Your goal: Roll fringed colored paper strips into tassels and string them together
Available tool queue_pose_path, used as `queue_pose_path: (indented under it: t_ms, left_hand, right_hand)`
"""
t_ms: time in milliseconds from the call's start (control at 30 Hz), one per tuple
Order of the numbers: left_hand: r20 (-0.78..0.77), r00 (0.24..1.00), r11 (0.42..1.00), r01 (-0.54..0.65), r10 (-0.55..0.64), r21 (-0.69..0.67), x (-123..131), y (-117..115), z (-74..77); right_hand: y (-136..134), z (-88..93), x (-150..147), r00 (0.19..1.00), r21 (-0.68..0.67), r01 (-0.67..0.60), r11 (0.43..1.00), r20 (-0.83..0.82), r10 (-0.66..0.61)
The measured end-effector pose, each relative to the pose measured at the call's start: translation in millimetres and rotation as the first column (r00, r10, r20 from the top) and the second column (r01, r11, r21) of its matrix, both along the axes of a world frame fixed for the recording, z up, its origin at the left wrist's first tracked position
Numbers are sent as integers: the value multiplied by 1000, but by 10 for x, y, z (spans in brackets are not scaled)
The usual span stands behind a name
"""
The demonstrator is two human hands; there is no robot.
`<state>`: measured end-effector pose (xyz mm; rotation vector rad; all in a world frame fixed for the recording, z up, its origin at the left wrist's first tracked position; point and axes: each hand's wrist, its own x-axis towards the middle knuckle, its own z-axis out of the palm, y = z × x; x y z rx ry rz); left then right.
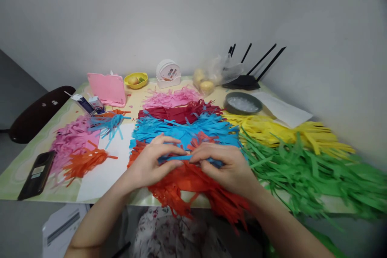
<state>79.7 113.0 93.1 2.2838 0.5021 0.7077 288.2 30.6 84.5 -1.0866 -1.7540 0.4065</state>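
My left hand (151, 163) and my right hand (225, 165) meet over the near middle of the table, both pinching one blue paper strip (178, 158) stretched level between them. Under the hands lies a heap of orange-red paper strips (187, 191) that spills over the front edge. Just beyond the fingers is a pile of blue strips (184, 127), then dark red strips (178, 113) and pink strips (171, 97) farther back.
Green strips (305, 169) and yellow strips (290, 129) cover the right side. At left lie a phone (36, 173), pink and orange strip bundles (75, 149), glue tubes (89, 104) and a pink holder (106, 88). At the back stand a grey bowl (242, 104), a yellow bowl (136, 80) and a router (242, 81).
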Motion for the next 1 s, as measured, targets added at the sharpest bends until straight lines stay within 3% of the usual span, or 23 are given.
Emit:
queue_pose_path:
  t_ms: [133, 233, 300, 367, 467, 533, 600, 667, 767, 833, 900, 1000]
  left_hand:
    - [-17, 1000, 1000, -10, 11, 13, 109, 7, -58]
    - [-58, 993, 964, -88, 105, 251, 111, 38, -100]
    - [-40, 987, 857, -115, 156, 502, 101, 63, -113]
    - [20, 989, 699, -119, 148, 705, 96, 89, -122]
    - [111, 991, 521, -130, 68, 844, 93, 128, -142]
    - [134, 990, 474, -136, 39, 870, 86, 157, -175]
    - [165, 985, 506, -169, 52, 846, 83, 182, -229]
    - [226, 970, 612, -234, 92, 755, 97, 193, -297]
    - [345, 919, 808, -346, 190, 477, 166, 169, -374]
    - [409, 869, 892, -391, 278, 225, 234, 135, -379]
    - [421, 824, 915, -401, 379, -39, 301, 110, -344]
    - [352, 817, 882, -363, 456, -301, 386, 133, -277]
  right_hand:
    - [-2, -1, 14, 997, 27, -44, 999, 71, 42]
    - [10, 36, 84, 995, -80, -56, 995, 79, 62]
    - [58, 65, 132, 997, -234, -55, 971, 38, 66]
    - [138, 63, 152, 995, -401, -97, 911, -24, 95]
    - [253, -24, 114, 957, -551, -286, 784, -214, 198]
    - [280, -113, 52, 900, -564, -393, 726, -399, 177]
    - [261, -188, -30, 844, -559, -412, 720, -531, 71]
    - [225, -228, -127, 810, -555, -396, 731, -587, -6]
    - [232, -215, -279, 779, -477, -338, 811, -626, -44]
    - [309, -176, -349, 763, -369, -286, 885, -646, -23]
    - [428, -132, -369, 769, -265, -230, 936, -639, 8]
    - [594, -98, -337, 818, -187, -145, 972, -575, 12]
